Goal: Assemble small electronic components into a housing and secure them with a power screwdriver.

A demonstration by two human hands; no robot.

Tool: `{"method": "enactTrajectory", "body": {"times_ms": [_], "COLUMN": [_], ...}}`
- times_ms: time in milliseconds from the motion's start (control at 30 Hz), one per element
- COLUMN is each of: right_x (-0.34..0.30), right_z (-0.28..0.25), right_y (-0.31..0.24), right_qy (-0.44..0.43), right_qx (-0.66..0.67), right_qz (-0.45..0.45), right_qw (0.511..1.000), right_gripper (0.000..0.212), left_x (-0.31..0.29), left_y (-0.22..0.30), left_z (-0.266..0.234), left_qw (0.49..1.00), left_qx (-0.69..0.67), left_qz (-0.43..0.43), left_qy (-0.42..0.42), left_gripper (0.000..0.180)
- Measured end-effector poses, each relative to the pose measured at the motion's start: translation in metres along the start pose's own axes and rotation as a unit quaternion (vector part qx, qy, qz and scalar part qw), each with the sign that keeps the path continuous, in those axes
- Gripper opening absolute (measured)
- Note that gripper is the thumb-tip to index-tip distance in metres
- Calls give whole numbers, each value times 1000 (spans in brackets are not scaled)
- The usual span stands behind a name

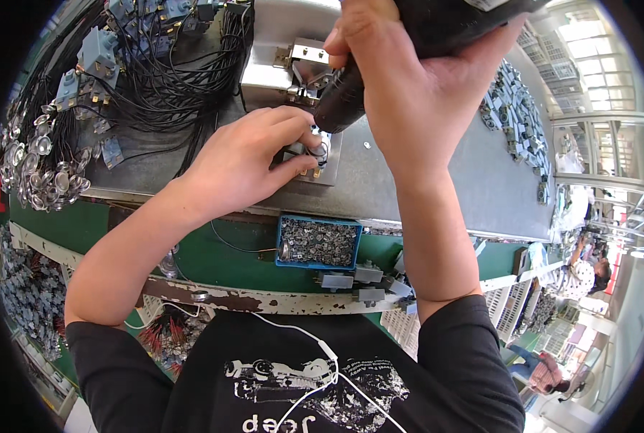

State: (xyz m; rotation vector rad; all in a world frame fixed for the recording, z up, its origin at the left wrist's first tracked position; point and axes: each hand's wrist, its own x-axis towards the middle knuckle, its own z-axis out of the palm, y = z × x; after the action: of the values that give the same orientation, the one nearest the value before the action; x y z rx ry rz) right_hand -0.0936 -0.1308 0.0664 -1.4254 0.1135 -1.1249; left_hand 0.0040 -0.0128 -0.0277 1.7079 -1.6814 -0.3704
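Observation:
My right hand (426, 97) is wrapped round a black power screwdriver (343, 101), its body partly cut off by the top edge. The tool's nose points down at a small part (320, 150) with brass terminals, which sits on a metal fixture plate (328, 175). Thumb and fingers of my left hand (246, 148) pinch this part from the left, hiding much of it. The tool's tip and where it meets the part cannot be made out. Just beyond stands a shiny metal clamp block (310, 58).
Black cables (170, 94) with grey switch boxes (98, 54) and round metal discs (42, 146) pile at the left. A blue tray (277, 242) of small metal pieces lies nearer me. Grey switches (517, 123) heap at the right; others (369, 274) line the bench edge.

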Motion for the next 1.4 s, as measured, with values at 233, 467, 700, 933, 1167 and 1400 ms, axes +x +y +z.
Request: {"method": "enactTrajectory", "body": {"times_ms": [233, 467, 700, 933, 1167, 1400], "right_x": [16, 23, 11, 43, 9, 3], "right_z": [-1, -19, -25, -27, 6, -2], "right_y": [-32, 26, 13, 43, 8, -1], "right_qy": [45, -64, -125, -189, 16, -32], "right_qx": [-126, 23, -85, -10, 15, -2], "right_qz": [37, -190, -14, -345, -42, 1], "right_qw": [990, 979, 988, 919, 999, 999], "right_gripper": [45, 42, 43, 44, 53, 59], "left_x": [7, 6, 3, 5, 0, -1], "left_y": [5, 2, -1, 1, -4, -3], "left_z": [-14, -5, -3, 1, 3, 0], "left_qw": [998, 999, 1000, 997, 999, 999], "left_qx": [5, -37, -22, -69, -49, -32], "left_qz": [-25, -17, -1, -23, -9, 10], "left_qy": [-52, -31, -11, -25, -2, -7], "left_gripper": [26, 26, 27, 28, 28, 35]}}
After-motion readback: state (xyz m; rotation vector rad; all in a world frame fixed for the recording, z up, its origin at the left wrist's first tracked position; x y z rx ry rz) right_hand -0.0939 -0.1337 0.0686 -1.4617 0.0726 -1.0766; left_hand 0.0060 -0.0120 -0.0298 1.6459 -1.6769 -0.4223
